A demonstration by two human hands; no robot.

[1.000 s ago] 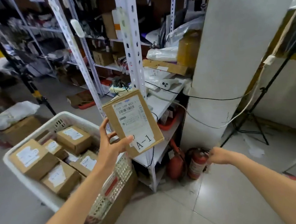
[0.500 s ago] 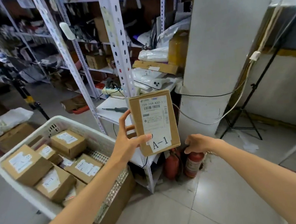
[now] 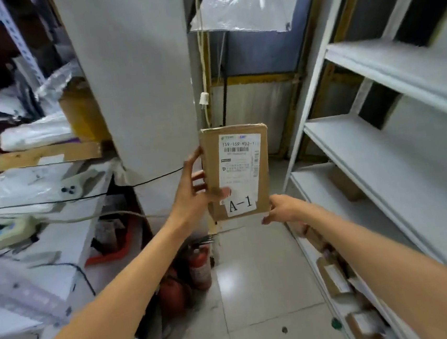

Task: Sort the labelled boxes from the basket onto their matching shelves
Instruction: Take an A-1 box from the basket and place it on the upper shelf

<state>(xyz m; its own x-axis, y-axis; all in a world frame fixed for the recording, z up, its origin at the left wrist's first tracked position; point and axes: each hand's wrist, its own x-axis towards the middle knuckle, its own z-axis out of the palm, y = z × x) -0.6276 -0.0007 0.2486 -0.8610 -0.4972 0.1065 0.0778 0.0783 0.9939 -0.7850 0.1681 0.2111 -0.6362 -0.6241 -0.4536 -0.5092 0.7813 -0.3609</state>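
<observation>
Right hand [image 3: 283, 208] risen to box [image 3: 237, 168], maybe touching; left hand [image 3: 195, 196] grips it.

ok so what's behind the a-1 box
Around the box you can see the pillar, a pale wall panel and the floor. The hanging cord runs down behind it and is hidden from there, as are the left hand's fingertips.

Brown cardboard box [image 3: 211, 170], white label [image 3: 240, 167] striped with a black barcode and lettered "A-1" in black. White shelving [image 3: 351, 143] at right; red fire extinguishers [image 3: 199, 267] on glossy pale grey floor tiles [image 3: 266, 288]; grey pillar [image 3: 140, 81].
</observation>
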